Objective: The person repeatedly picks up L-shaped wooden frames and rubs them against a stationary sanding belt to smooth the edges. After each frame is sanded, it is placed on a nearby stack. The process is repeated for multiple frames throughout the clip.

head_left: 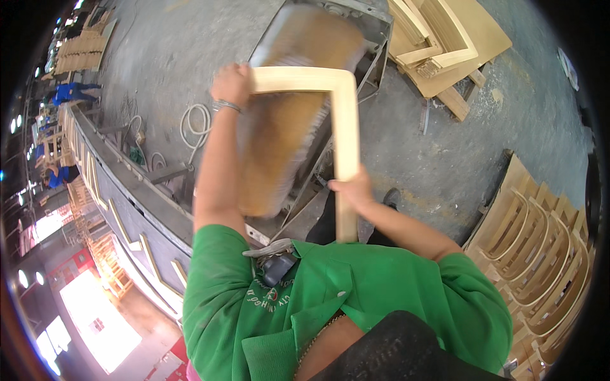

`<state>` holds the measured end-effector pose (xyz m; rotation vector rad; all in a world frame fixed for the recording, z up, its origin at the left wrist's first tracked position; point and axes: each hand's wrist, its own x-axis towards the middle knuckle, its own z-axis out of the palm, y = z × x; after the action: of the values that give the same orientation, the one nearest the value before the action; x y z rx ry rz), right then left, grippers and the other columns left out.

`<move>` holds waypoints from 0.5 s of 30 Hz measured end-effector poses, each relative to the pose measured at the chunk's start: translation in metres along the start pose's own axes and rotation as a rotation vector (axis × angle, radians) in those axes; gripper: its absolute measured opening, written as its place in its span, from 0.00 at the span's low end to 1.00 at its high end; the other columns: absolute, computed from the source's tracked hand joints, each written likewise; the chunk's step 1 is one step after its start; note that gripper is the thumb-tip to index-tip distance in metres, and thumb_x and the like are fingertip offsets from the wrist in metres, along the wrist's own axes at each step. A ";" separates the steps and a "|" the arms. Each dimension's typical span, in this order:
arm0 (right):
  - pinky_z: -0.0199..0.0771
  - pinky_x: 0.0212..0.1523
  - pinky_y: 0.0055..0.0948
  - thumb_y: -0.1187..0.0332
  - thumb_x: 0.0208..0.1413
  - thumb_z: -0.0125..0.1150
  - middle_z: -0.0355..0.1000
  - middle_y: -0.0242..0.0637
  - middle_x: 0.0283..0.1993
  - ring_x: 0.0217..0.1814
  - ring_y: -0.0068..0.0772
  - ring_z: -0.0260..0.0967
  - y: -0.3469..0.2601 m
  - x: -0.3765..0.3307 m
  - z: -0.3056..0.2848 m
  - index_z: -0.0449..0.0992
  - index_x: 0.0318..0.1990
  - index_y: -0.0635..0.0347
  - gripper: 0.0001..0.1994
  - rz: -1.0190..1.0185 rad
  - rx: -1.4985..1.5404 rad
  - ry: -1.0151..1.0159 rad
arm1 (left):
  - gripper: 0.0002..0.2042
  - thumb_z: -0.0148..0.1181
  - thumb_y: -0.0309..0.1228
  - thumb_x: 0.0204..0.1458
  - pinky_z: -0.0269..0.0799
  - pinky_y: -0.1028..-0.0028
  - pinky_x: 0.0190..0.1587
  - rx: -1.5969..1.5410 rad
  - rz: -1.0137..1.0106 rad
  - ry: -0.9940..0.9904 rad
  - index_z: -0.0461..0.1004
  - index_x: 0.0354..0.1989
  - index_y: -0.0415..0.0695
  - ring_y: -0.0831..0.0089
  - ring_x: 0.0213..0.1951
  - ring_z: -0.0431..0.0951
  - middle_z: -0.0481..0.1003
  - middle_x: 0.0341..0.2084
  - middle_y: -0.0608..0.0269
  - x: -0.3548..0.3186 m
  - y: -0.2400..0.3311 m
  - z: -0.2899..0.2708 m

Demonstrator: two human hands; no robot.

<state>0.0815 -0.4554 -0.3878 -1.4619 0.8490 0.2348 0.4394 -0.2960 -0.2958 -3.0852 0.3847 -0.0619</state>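
A pale L-shaped wooden frame piece with a rounded corner is held over a wide brown sanding belt. My left hand is closed around the end of its far, crosswise bar. Lower on the long bar, nearer my body, my right hand grips with the thumb across the wood. The belt's surface looks streaked and smeared by motion. The crosswise bar lies across the belt in view; whether it touches the belt I cannot tell. The long bar runs along the belt machine's right side toward my shirt.
The belt sits in a grey metal machine frame. At far right, similar wooden pieces lie on a board. Curved wooden parts are stacked at lower right. Left, a long grey conveyor carries wood pieces; a coiled hose lies nearby.
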 end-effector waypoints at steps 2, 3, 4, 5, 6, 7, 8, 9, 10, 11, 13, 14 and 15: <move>0.77 0.45 0.33 0.70 0.37 0.77 0.76 0.41 0.41 0.41 0.35 0.75 -0.025 -0.006 0.063 0.68 0.50 0.69 0.32 0.021 -0.035 0.021 | 0.26 0.43 0.53 0.64 0.73 0.50 0.53 0.017 0.092 -0.018 0.78 0.46 0.42 0.45 0.49 0.78 0.78 0.47 0.43 0.048 -0.025 -0.012; 0.76 0.47 0.33 0.70 0.38 0.76 0.76 0.42 0.41 0.43 0.35 0.75 -0.036 -0.008 0.089 0.67 0.51 0.69 0.31 0.027 0.152 0.013 | 0.25 0.43 0.52 0.64 0.73 0.50 0.52 0.026 0.051 -0.041 0.78 0.46 0.42 0.45 0.49 0.78 0.78 0.46 0.43 0.068 -0.034 -0.016; 0.76 0.47 0.33 0.69 0.38 0.75 0.76 0.43 0.41 0.43 0.34 0.75 -0.042 -0.007 0.101 0.67 0.50 0.68 0.30 0.032 0.246 -0.050 | 0.25 0.43 0.52 0.64 0.72 0.50 0.53 0.028 0.097 -0.029 0.78 0.46 0.42 0.45 0.50 0.78 0.78 0.46 0.44 0.081 -0.038 -0.014; 0.77 0.46 0.33 0.69 0.37 0.75 0.76 0.43 0.40 0.42 0.34 0.76 -0.044 -0.005 0.106 0.67 0.49 0.67 0.30 0.037 0.242 -0.043 | 0.25 0.42 0.52 0.64 0.72 0.50 0.54 0.037 0.114 -0.021 0.78 0.47 0.43 0.45 0.50 0.77 0.78 0.47 0.44 0.090 -0.040 -0.011; 0.77 0.45 0.33 0.69 0.37 0.75 0.77 0.43 0.40 0.41 0.35 0.77 -0.041 -0.004 0.104 0.67 0.48 0.66 0.29 0.081 0.214 0.018 | 0.25 0.42 0.52 0.65 0.71 0.50 0.54 0.021 0.166 0.051 0.77 0.47 0.43 0.45 0.51 0.77 0.77 0.48 0.44 0.091 -0.036 -0.003; 0.77 0.45 0.33 0.69 0.37 0.75 0.77 0.43 0.39 0.41 0.35 0.77 -0.034 0.001 0.098 0.67 0.48 0.66 0.29 0.113 0.221 0.034 | 0.25 0.42 0.51 0.65 0.71 0.51 0.55 0.017 0.143 0.015 0.77 0.47 0.42 0.45 0.52 0.76 0.77 0.48 0.44 0.089 -0.027 0.006; 0.77 0.45 0.33 0.69 0.37 0.75 0.78 0.43 0.39 0.41 0.36 0.77 -0.022 0.004 0.084 0.67 0.48 0.65 0.29 0.075 0.166 0.079 | 0.24 0.43 0.51 0.65 0.70 0.51 0.56 -0.014 0.156 0.044 0.77 0.47 0.42 0.46 0.53 0.75 0.77 0.49 0.45 0.078 -0.014 0.018; 0.77 0.45 0.34 0.68 0.37 0.75 0.78 0.43 0.38 0.41 0.37 0.78 -0.006 0.006 0.068 0.67 0.47 0.65 0.29 0.057 0.101 0.126 | 0.24 0.44 0.51 0.65 0.70 0.52 0.56 -0.044 0.165 0.043 0.77 0.47 0.42 0.46 0.54 0.74 0.76 0.49 0.45 0.063 0.003 0.030; 0.78 0.45 0.41 0.64 0.37 0.74 0.79 0.50 0.38 0.43 0.50 0.80 0.011 0.005 0.050 0.68 0.45 0.63 0.27 -0.001 0.082 0.149 | 0.23 0.46 0.49 0.64 0.69 0.54 0.58 -0.094 0.138 0.064 0.75 0.54 0.43 0.47 0.55 0.73 0.75 0.51 0.48 0.050 0.018 0.035; 0.78 0.44 0.41 0.64 0.36 0.75 0.79 0.50 0.37 0.42 0.49 0.80 0.029 0.005 0.034 0.68 0.44 0.63 0.28 -0.037 0.095 0.170 | 0.24 0.47 0.50 0.64 0.66 0.53 0.60 -0.139 0.161 0.110 0.73 0.56 0.44 0.47 0.57 0.71 0.73 0.55 0.48 0.032 0.037 0.041; 0.77 0.43 0.40 0.65 0.35 0.75 0.78 0.47 0.36 0.39 0.45 0.78 0.060 0.002 -0.003 0.69 0.44 0.64 0.27 -0.074 0.040 0.207 | 0.26 0.50 0.51 0.63 0.62 0.49 0.64 -0.234 0.187 0.226 0.70 0.62 0.45 0.47 0.63 0.67 0.69 0.62 0.48 -0.005 0.069 0.044; 0.77 0.44 0.39 0.66 0.35 0.75 0.78 0.47 0.37 0.39 0.43 0.78 0.071 0.002 -0.025 0.70 0.44 0.65 0.27 -0.089 0.019 0.218 | 0.28 0.50 0.53 0.62 0.57 0.47 0.65 -0.144 0.229 0.232 0.68 0.64 0.46 0.47 0.66 0.63 0.64 0.65 0.49 -0.024 0.085 0.043; 0.77 0.44 0.39 0.66 0.35 0.75 0.78 0.46 0.38 0.40 0.43 0.77 0.078 0.002 -0.045 0.71 0.45 0.66 0.27 -0.075 0.081 0.204 | 0.30 0.51 0.54 0.61 0.53 0.44 0.67 -0.062 0.270 0.255 0.67 0.66 0.47 0.47 0.68 0.59 0.60 0.68 0.49 -0.043 0.096 0.040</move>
<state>0.0182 -0.4865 -0.4442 -1.4548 0.9543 -0.0055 0.3758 -0.3775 -0.3403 -3.0577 0.8231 -0.4458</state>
